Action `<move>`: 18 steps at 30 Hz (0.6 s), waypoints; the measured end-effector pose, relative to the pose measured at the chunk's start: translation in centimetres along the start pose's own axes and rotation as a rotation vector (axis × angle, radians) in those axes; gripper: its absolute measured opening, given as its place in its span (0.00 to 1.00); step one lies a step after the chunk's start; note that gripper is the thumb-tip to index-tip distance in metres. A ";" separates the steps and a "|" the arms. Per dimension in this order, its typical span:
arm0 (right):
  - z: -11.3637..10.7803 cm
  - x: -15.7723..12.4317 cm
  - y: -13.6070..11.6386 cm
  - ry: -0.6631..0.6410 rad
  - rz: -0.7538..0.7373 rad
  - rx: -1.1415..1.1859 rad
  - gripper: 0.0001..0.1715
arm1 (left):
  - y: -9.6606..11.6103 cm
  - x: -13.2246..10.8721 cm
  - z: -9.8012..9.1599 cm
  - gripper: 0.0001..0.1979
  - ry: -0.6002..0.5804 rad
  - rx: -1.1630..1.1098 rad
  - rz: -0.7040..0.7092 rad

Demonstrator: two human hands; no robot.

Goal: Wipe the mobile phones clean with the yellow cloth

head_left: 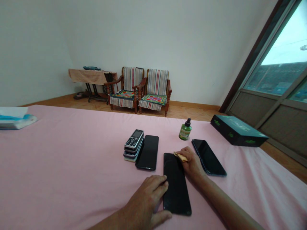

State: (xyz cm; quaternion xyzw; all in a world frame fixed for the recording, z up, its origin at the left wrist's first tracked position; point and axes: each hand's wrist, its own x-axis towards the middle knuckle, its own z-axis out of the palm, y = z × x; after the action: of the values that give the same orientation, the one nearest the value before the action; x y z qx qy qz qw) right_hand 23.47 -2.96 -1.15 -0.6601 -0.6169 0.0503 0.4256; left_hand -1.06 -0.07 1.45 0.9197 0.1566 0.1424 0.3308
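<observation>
A black smartphone [176,188] lies face up on the pink cloth in front of me. My left hand [150,198] rests along its left edge, fingers stretched out and apart, fingertips touching the side and thumb near the lower corner. Closed around a small folded yellow cloth [180,156], my right hand [190,161] presses it against the phone's top right corner. To the left lie another black smartphone [147,152] and a stack of phones topped by a keypad phone [134,139]. A third dark smartphone [209,157] is just right of my right hand.
Beyond the phones stands a green spray bottle [185,130] with a black cap. A black box [237,129] sits at the far right of the pink-covered surface [72,166]. At the left edge is a white and blue packet [16,118]. Two chairs [153,91] stand by the wall.
</observation>
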 end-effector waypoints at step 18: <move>-0.9 -2.9 -2.4 -0.053 0.009 -0.132 0.22 | 0.9 0.3 -0.6 0.32 -0.043 0.074 -0.035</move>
State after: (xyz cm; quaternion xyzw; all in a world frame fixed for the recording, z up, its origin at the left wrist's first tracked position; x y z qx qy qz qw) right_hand 21.44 -6.21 -0.40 -0.6879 -0.6269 0.0289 0.3646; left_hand -0.85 -0.35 2.50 0.9313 0.1708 0.1108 0.3021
